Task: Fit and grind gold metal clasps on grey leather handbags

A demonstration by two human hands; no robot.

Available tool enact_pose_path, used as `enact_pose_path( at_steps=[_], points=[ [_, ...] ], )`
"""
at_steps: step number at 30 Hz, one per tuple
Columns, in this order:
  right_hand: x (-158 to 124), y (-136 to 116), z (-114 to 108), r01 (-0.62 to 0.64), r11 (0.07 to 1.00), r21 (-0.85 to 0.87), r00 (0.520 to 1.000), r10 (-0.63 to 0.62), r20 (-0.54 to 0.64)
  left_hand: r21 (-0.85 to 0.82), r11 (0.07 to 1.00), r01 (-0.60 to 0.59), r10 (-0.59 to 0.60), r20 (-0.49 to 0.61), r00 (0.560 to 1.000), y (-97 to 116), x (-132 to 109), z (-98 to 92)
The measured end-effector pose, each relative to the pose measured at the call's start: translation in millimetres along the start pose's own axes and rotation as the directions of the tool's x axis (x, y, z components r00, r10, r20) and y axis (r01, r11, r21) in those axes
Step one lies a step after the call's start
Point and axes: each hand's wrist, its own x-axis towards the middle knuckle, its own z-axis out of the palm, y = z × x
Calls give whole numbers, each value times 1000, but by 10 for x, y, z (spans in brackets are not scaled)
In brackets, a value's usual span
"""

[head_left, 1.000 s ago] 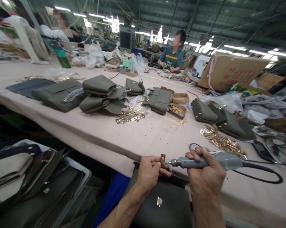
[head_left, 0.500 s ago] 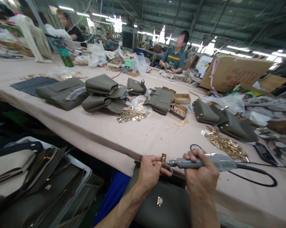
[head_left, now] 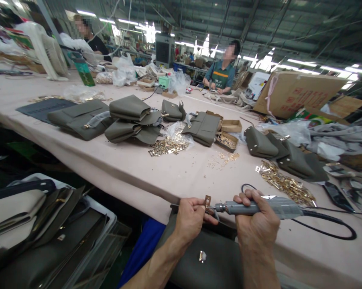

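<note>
While its upper end sticks up with a slot-like opening showing, a small gold-coloured metal plate [head_left: 208, 199] stands at the upper edge of a dark olive handbag [head_left: 221, 261], its lower part pinched by the fingers of the left hand [head_left: 189, 220]. Just to its right, the thin bit of a grey electric screwdriver [head_left: 243, 208] points at the plate; whether the tip touches cannot be told. The right hand [head_left: 256, 224] is wrapped firmly around the screwdriver's body, and a black cable [head_left: 325, 215] loops from its rear end over the table [head_left: 196, 182]. Below the hands, a shiny metal clasp [head_left: 202, 256] sits on the handbag's face. Beyond the right hand lies a heap of long gold fittings [head_left: 285, 186]. Farther across are loose tiny gold pieces [head_left: 229, 157], a pile of flat gold plates [head_left: 169, 147] and more olive handbags [head_left: 129, 107]. At lower left, a pale crate [head_left: 111, 218] holds bags. Across the table, a co-worker in a green apron [head_left: 219, 79] stands near a large cardboard box [head_left: 307, 90].
</note>
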Motion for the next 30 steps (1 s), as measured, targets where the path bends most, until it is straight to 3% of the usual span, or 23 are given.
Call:
enact_pose_path(
  at_steps=[30],
  points=[
    [-56,-12,76,46,999,-21,998,-47,-45,54,997,-60,61,-20,998,-66,24,17]
  ],
)
